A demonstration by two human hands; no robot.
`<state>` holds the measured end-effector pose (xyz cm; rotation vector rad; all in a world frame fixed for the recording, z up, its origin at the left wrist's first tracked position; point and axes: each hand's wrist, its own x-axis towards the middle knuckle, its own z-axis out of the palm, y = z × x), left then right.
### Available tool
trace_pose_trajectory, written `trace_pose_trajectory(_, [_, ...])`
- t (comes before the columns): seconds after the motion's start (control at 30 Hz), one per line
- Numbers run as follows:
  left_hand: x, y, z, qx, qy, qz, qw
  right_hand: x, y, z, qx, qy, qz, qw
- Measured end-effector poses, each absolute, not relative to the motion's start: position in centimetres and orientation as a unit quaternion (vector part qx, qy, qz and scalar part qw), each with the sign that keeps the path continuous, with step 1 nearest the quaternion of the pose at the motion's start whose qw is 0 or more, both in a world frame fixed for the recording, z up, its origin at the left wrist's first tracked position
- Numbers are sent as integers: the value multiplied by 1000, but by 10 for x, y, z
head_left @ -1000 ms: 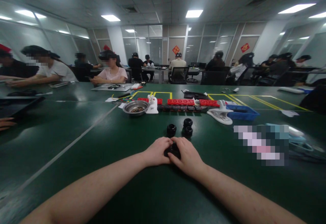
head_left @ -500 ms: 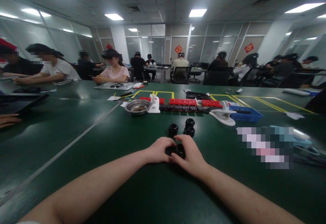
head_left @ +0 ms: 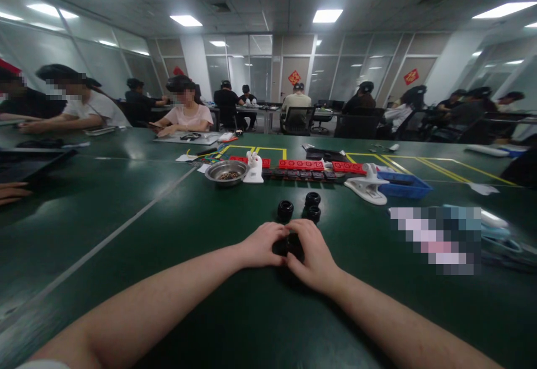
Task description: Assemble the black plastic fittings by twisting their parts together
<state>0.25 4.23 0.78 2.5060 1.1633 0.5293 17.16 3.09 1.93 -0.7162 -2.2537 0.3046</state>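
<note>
My left hand (head_left: 264, 245) and my right hand (head_left: 312, 254) meet low over the green table, fingers curved around black round parts (head_left: 295, 245) between them. The right hand grips one black part. Against the left hand's fingers and thumb lies another dark piece, its shape mostly hidden. Just beyond my fingertips stand three black wheel-like parts: one on the left (head_left: 285, 209), one at the back right (head_left: 312, 199) and one in front of that (head_left: 312, 213).
Farther back on the table (head_left: 188, 307) are a metal bowl (head_left: 226, 181) of small pieces, white stands (head_left: 253, 169), red blocks (head_left: 301, 165), a dark strip and a blue tray (head_left: 409, 190). Cables lie at right. People sit around; a person's hand (head_left: 14, 191) is at far left.
The fingers of my right hand have closed in over the black parts and now touch my left fingertips. The view has shifted slightly.
</note>
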Motion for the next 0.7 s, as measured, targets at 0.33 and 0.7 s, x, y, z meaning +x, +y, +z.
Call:
trace_pose_trajectory(0.33, [2,41,9,880,409,181,159,173,33,17,-302,-875,124,358])
trace_pose_trajectory(0.7, [0,42,7,885,395,188,158,173,34,17,-324,-865,140,357])
